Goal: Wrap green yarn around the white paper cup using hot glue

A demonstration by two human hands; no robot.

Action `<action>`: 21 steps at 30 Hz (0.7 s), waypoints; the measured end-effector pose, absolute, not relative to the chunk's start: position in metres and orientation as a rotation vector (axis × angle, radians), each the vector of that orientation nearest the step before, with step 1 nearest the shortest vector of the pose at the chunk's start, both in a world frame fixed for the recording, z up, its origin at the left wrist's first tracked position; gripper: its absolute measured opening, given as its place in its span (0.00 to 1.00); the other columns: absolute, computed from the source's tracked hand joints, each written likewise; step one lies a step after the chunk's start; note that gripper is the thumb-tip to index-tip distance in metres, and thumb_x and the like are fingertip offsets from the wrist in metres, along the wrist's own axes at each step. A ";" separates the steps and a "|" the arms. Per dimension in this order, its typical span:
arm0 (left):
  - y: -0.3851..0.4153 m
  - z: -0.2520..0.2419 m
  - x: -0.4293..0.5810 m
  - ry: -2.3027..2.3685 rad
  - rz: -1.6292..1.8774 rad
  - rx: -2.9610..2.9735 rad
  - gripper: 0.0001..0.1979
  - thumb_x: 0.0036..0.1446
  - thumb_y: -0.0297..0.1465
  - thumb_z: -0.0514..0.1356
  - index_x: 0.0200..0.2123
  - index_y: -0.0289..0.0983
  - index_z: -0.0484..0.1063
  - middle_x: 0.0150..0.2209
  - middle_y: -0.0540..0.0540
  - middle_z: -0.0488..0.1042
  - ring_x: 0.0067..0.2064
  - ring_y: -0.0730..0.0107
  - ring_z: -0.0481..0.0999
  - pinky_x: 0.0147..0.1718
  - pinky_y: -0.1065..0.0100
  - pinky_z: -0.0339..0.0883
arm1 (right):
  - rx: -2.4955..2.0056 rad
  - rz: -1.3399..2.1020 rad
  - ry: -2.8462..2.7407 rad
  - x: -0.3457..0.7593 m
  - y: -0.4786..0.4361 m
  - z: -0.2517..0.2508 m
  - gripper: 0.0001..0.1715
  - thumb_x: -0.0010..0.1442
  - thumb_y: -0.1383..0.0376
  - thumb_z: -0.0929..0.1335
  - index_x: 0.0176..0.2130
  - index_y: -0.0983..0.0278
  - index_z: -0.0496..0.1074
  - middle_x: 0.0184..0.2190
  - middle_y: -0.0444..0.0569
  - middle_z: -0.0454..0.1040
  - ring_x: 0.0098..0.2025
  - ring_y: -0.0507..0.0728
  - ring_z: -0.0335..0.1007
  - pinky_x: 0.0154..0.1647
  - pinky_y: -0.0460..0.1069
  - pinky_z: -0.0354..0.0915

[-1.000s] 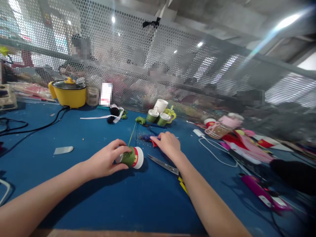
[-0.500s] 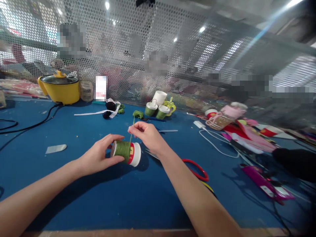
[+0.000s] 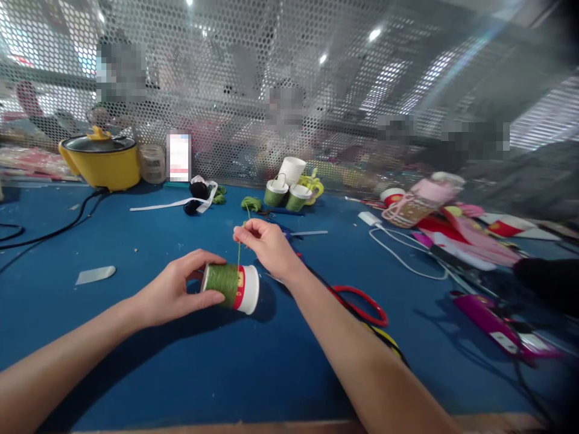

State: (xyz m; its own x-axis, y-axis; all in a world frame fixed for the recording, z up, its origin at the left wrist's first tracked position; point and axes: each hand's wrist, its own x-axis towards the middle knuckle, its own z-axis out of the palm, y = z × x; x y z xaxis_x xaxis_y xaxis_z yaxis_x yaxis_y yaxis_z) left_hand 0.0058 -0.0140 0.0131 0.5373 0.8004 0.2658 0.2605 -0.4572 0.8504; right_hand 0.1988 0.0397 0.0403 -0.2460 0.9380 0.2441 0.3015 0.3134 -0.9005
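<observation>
A paper cup [image 3: 249, 290] lies on its side above the blue table, much of it wrapped in green yarn and a red printed band showing near its white rim. My left hand [image 3: 181, 286] grips the wrapped end between thumb and fingers. Just above the cup, my right hand [image 3: 266, 244] pinches the green yarn strand [image 3: 239, 253], which runs taut up from the cup's side. Beyond the fingers the strand leads to a small green yarn bundle [image 3: 251, 204]. Scissors with red handles [image 3: 362, 301] lie partly under my right forearm.
Two green-wrapped small cups [image 3: 275, 194] and a white cup [image 3: 292, 171] stand at the back. A yellow electric pot [image 3: 102, 163], a jar [image 3: 152, 164] and a lit phone [image 3: 178, 158] are back left. On the right lie a white cable [image 3: 402, 262] and a purple power strip [image 3: 493, 328].
The view has shifted slightly. My left hand still holds the cup and my right hand still pinches the yarn; the cup appears turned a little, with the red band's print lower.
</observation>
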 end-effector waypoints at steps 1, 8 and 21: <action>-0.014 0.013 0.006 0.849 0.876 2.013 0.19 0.53 0.34 0.61 0.48 0.38 0.64 0.43 0.44 0.68 0.42 0.65 0.73 0.41 0.64 0.70 | -1.125 0.950 -1.752 0.198 0.039 0.040 0.16 0.53 0.55 0.66 0.24 0.64 0.66 0.23 0.43 0.69 0.26 0.50 0.61 0.31 0.47 0.58; -0.016 0.015 0.005 0.810 0.959 2.217 0.20 0.53 0.34 0.62 0.48 0.38 0.63 0.46 0.41 0.68 0.46 0.62 0.70 0.43 0.63 0.68 | -1.191 1.006 -1.805 0.198 0.037 0.039 0.16 0.52 0.55 0.67 0.23 0.65 0.67 0.22 0.43 0.69 0.24 0.50 0.60 0.29 0.47 0.57; -0.019 0.016 0.002 0.763 0.967 2.487 0.20 0.56 0.32 0.60 0.51 0.39 0.62 0.50 0.39 0.66 0.51 0.58 0.68 0.48 0.58 0.66 | -1.269 1.166 -1.860 0.198 0.031 0.043 0.20 0.47 0.52 0.70 0.22 0.66 0.67 0.19 0.41 0.65 0.22 0.48 0.54 0.23 0.45 0.51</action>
State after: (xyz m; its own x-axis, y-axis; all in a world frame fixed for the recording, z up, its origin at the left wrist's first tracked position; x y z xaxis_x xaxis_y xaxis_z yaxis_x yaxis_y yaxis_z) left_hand 0.0021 -0.0189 0.0162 0.6190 0.6011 0.5055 0.3512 -0.7875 0.5065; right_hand 0.1982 0.0311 0.0434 -0.3654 0.9308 -0.0015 0.4069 0.1583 -0.8997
